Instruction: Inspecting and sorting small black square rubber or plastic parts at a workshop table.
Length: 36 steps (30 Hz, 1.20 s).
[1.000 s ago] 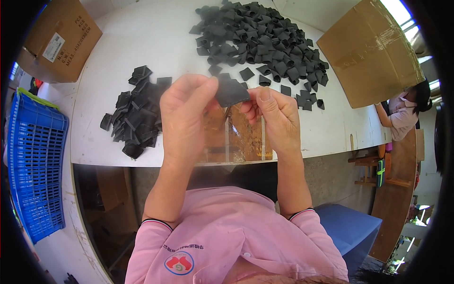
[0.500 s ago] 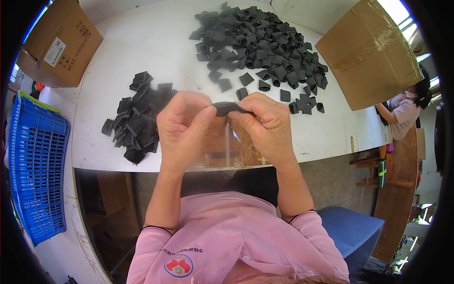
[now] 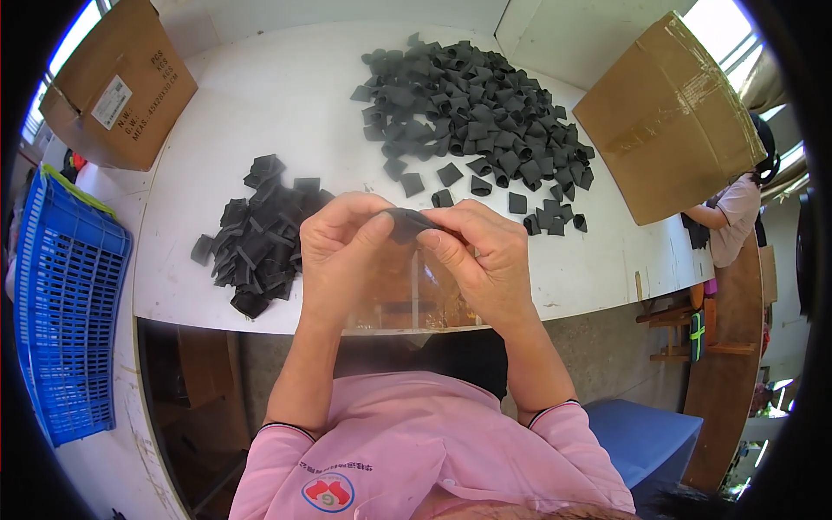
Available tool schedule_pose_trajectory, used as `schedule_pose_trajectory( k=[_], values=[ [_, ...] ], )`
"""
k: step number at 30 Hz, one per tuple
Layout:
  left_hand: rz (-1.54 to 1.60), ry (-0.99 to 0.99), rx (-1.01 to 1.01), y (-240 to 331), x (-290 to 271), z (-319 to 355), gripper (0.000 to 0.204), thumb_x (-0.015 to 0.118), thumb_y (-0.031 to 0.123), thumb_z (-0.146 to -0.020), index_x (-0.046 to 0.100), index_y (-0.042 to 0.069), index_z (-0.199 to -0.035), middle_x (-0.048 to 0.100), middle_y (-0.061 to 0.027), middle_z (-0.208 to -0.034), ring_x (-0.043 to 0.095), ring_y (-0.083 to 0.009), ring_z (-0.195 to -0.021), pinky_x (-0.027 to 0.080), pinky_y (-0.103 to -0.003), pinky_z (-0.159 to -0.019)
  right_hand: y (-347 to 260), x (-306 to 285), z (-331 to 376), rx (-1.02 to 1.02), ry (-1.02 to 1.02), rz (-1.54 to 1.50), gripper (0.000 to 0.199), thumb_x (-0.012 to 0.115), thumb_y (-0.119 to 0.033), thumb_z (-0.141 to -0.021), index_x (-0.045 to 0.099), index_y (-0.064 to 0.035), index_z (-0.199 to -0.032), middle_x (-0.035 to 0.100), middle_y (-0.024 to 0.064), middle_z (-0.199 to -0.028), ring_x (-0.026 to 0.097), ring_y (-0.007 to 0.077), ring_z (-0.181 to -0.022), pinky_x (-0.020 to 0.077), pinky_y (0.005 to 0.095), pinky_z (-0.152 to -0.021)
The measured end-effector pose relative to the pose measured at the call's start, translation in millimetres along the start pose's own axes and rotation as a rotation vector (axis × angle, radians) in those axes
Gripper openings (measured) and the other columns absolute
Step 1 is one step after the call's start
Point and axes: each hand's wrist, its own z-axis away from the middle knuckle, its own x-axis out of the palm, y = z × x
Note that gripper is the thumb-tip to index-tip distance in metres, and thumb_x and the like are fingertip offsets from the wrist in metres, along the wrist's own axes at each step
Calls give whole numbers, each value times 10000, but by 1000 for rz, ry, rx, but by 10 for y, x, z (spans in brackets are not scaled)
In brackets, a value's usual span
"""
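Left hand [image 3: 336, 251] and right hand [image 3: 491, 253] pinch opposite sides of a black piece [image 3: 406, 225] above the near bench [image 3: 585, 273], presumably to steady its curved shape. Black piles, near-left [image 3: 258, 247] and far-right [image 3: 494, 121], lie apart, probably to avoid mixing.

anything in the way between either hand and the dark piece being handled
Nothing visible: the left hand and right hand both pinch the dark piece directly. The nearest pile lies off to the left, not between them.
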Motion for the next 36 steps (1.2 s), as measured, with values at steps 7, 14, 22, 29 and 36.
schedule_pose_trajectory(
  k=[7,14,22,29,36],
  values=[
    [-246,-39,60,-15,29,24,131,548,-68,-735,593,-9,-843,562,-12,-778,507,-68,-736,410,-201,-667,205,116,92,-130,81,78,76,606,-43,-741,583,0,-799,527,82,-644,509,211,-558,391,282,-486],
    [-442,-88,96,74,155,-39,112,581,-41,-698,611,0,-798,582,-41,-760,530,-90,-682,415,-196,-626,201,125,109,-135,75,136,66,597,-34,-744,567,-1,-793,518,81,-656,515,227,-577,396,305,-489],
    [-853,5,464,89,231,-75,112,652,-25,-619,565,14,-676,535,-57,-619,508,-169,-539,396,-243,-489,249,90,38,-89,23,35,65,589,-33,-737,564,-3,-788,525,91,-661,522,234,-588,405,306,-500],
    [-580,-21,378,-60,-8,-19,91,651,-14,-658,613,19,-733,557,-33,-647,497,-124,-573,383,-223,-519,206,153,7,-258,-19,212,62,605,-55,-727,558,-28,-756,521,69,-644,516,221,-581,414,312,-505],
    [-624,121,234,-519,-287,-65,157,594,95,-762,584,11,-894,553,-79,-768,521,-176,-647,403,-246,-571,291,-35,-65,198,-127,-315,134,550,-124,-810,534,-30,-716,541,35,-633,489,102,-550,387,247,-465]
  ],
)
